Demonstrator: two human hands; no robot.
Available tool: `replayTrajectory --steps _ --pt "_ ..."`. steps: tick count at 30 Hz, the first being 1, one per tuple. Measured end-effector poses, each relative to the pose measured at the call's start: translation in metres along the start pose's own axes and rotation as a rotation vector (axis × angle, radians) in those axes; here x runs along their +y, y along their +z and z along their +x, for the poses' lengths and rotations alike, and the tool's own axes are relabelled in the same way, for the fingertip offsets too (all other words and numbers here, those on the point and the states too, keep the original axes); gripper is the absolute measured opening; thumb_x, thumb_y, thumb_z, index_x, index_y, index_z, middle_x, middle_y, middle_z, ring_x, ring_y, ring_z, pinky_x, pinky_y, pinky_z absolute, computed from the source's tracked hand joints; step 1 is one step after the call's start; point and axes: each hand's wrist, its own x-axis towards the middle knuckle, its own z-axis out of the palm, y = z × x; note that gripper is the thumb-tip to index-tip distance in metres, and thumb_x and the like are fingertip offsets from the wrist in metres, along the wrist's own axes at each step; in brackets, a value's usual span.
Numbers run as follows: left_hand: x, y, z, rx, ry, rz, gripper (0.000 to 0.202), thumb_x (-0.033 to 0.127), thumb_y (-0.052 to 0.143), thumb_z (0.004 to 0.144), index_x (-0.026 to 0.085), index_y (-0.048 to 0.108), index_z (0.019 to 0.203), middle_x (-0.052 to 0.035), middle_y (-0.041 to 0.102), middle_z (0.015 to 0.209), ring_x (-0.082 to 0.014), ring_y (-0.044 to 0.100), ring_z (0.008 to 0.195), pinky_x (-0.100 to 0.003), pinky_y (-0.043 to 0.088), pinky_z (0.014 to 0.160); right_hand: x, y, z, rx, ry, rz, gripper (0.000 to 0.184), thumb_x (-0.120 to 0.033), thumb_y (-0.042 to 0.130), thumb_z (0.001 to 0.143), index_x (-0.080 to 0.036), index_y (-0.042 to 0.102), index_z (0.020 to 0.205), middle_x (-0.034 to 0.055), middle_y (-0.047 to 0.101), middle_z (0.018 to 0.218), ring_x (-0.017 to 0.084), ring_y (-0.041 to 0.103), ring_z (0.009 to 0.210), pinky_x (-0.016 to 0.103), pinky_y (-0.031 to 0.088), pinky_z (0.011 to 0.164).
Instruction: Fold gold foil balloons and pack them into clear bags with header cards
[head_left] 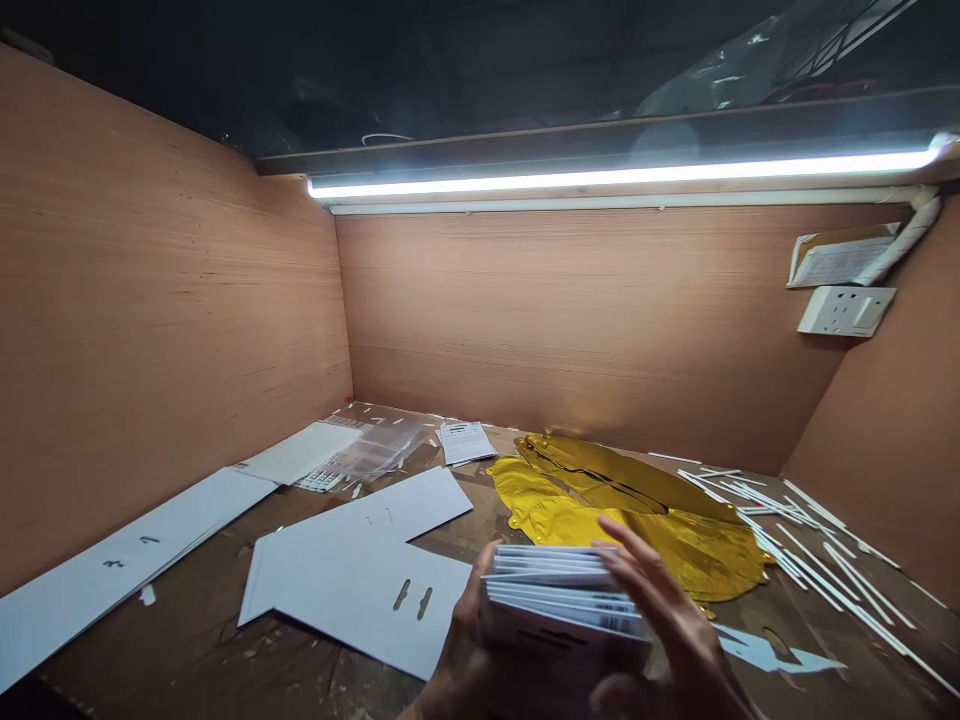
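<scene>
A thick stack of white folded cards [559, 600], some edges printed with barcodes, is held upright close in front of me. My left hand [461, 640] clasps its left side. On the right side, my right hand [667, 620] holds the stack with its fingers partly stretched along the edge and the thumb low at the front. Just behind the stack lie flat, shiny gold foil pieces [637, 500]. To the left of my left hand are large white card sheets [352, 570], one with two slotted holes.
Several thin white sticks [817, 560] lie scattered at the right. A white cut-out piece [780, 655] is near my right hand. Clear plastic bags [382, 445], printed slips [465, 442] and a long white card [135, 560] lie left and back. Wooden panels [562, 320] enclose the table.
</scene>
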Motion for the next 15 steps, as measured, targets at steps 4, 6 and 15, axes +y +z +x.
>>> replayTrajectory --steps 4,6,15 --pt "-0.006 -0.002 0.000 -0.019 0.019 0.047 0.042 0.027 0.066 0.063 0.016 0.054 0.102 -0.0062 0.061 0.102 -0.0243 0.055 0.093 -0.030 0.044 0.083 0.004 -0.009 0.003 -0.040 -0.059 -0.100 0.070 -0.040 0.076 0.049 -0.025 0.054 0.114 0.0107 0.049 0.123 0.033 0.047 0.109 0.045 0.041 0.088" --pt "-0.006 -0.002 0.000 0.003 0.042 0.030 0.043 0.027 0.068 0.060 0.017 0.057 0.100 -0.0059 0.062 0.100 -0.0256 0.055 0.094 -0.031 0.044 0.084 0.009 -0.010 0.002 -0.102 -0.084 -0.130 0.072 -0.032 0.076 0.051 -0.026 0.049 0.118 0.0091 0.046 0.126 0.032 0.045 0.111 0.042 0.042 0.089" --pt "-0.028 -0.004 0.000 0.028 -0.015 -0.068 0.038 0.033 0.072 0.055 0.017 0.064 0.089 -0.0058 0.066 0.082 -0.0255 0.057 0.085 -0.032 0.046 0.078 0.013 0.024 -0.022 0.196 0.501 0.120 0.035 -0.034 0.064 0.065 -0.038 0.059 0.100 -0.0006 0.061 0.103 0.029 0.052 0.101 0.035 0.053 0.066"
